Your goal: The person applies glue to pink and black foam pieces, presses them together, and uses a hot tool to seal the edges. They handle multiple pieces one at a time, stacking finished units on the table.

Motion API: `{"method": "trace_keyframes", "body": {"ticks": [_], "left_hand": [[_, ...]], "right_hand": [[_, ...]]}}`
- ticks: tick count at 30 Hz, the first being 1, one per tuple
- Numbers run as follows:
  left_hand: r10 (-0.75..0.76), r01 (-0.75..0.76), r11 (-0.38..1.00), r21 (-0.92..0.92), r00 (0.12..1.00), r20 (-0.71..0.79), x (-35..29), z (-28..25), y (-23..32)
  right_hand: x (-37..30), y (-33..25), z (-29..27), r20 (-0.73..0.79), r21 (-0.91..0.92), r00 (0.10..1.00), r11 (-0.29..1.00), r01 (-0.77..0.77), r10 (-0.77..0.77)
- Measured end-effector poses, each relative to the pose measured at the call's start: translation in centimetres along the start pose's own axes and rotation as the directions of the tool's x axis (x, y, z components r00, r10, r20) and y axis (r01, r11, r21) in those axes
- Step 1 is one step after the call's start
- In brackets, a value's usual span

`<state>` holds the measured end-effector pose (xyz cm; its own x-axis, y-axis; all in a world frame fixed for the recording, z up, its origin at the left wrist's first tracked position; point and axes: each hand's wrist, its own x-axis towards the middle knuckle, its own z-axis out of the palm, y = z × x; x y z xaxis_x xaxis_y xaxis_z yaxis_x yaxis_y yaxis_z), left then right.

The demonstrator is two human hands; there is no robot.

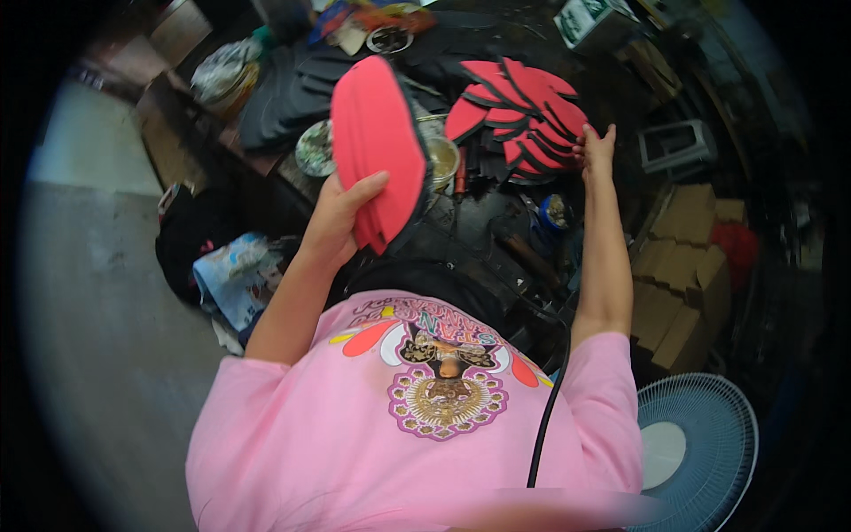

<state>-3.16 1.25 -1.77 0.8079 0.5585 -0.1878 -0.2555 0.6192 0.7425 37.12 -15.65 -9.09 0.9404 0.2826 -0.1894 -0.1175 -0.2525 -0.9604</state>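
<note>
My left hand point(341, 213) is closed around a small stack of red sole-shaped foam sheets point(377, 146) with black edges, held upright, the thumb lying across the front one. At the right edge of a fanned heap of similar red foam pieces point(541, 115) is my right hand point(597, 149). Its thumb stands apart from the fingers, and the fingertips meet the edge of the heap. Whether they pinch a piece is hard to see. Black foam pieces point(288, 102) lie piled behind my left hand.
Around the dark bench stand a spattered tub point(316, 149), a bowl of yellowish stuff point(441, 160) and a blue-rimmed container point(556, 213). Cardboard boxes point(683, 275) and a fan point(700, 452) are on the right. A black cable point(551, 399) hangs before me.
</note>
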Motion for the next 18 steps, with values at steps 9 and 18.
{"method": "trace_keyframes", "body": {"ticks": [9, 18], "left_hand": [[0.009, -0.013, 0.999, 0.042, 0.995, 0.096, 1.3, 3.1, -1.2], [0.032, -0.032, 0.999, 0.016, 0.999, -0.017, 0.8, 2.9, 0.2]], "right_hand": [[-19.8, -9.5, 7.6, 0.667, 0.117, 0.526, 0.771, 0.626, -0.528], [-22.9, -9.4, 7.5, 0.788, 0.092, 0.322, 0.617, 0.782, -0.526]]}}
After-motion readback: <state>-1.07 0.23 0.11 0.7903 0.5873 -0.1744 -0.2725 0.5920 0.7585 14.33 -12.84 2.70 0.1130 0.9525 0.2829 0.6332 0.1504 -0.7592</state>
